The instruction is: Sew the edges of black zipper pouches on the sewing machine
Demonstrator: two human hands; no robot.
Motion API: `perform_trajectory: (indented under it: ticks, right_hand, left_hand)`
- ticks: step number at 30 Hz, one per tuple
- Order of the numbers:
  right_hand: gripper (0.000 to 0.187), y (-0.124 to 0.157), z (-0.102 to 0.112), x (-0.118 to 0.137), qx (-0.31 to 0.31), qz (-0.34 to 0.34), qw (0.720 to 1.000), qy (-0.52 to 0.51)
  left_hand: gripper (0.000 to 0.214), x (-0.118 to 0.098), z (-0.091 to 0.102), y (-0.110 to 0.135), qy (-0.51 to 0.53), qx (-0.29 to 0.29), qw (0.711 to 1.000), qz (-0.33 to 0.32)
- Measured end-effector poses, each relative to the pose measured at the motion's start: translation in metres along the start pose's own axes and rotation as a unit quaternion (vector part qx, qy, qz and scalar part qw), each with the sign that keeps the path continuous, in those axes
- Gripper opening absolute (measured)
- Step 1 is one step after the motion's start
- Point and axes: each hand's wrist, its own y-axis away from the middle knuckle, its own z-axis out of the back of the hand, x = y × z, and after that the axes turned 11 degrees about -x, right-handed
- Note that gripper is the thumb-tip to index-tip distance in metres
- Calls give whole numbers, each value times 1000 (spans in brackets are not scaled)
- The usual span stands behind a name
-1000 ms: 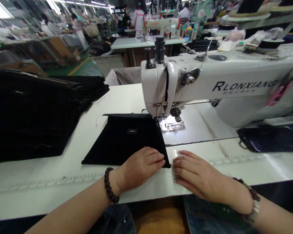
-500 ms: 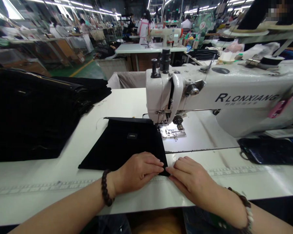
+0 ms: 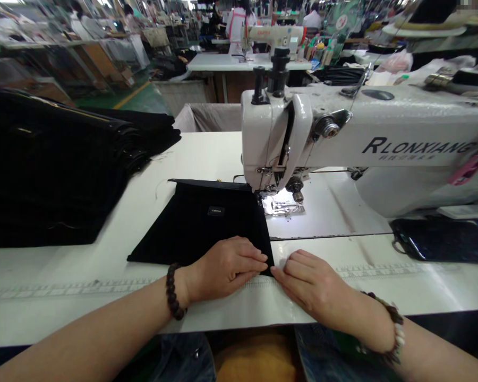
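Observation:
A black fabric panel lies flat on the white sewing table, a small dark label on its upper part. Its right edge runs up to the presser foot of the sewing machine. At the panel's near right corner, my left hand pinches the fabric, fingers pressed together. Just to the right, my right hand is closed, thumb and index fingertip at the same corner. What lies between the fingertips is partly hidden.
A tall pile of black fabric pieces covers the table's left side. A dark phone lies at the right. Printed ruler tape runs along the near edge. Beyond are another sewing machine and several people.
The camera has tipped slightly down, so the scene sits higher in view. Both hands stay at the same corner, and the panel shows no clear movement on the table.

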Motion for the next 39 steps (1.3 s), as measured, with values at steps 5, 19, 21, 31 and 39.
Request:
perform_trajectory:
  ticks: [5, 19, 21, 31, 39]
  right_hand:
    - [26, -2, 7, 4, 37, 29, 999, 14]
    - [18, -16, -9, -15, 69, 20, 988, 138]
    - [17, -22, -11, -22, 62, 29, 986, 151]
    - [25, -38, -23, -48, 30, 24, 981, 188]
    - [30, -36, -25, -51, 14, -6, 988, 154]
  left_hand:
    - [19, -3, 2, 0, -43, 19, 998, -52]
    - [17, 33, 9, -9, -74, -8, 992, -103]
    - [18, 41, 10, -12, -81, -13, 990, -112]
    - [20, 75, 21, -28, -109, 26, 990, -82]
    - [22, 89, 29, -47, -127, 36, 991, -40]
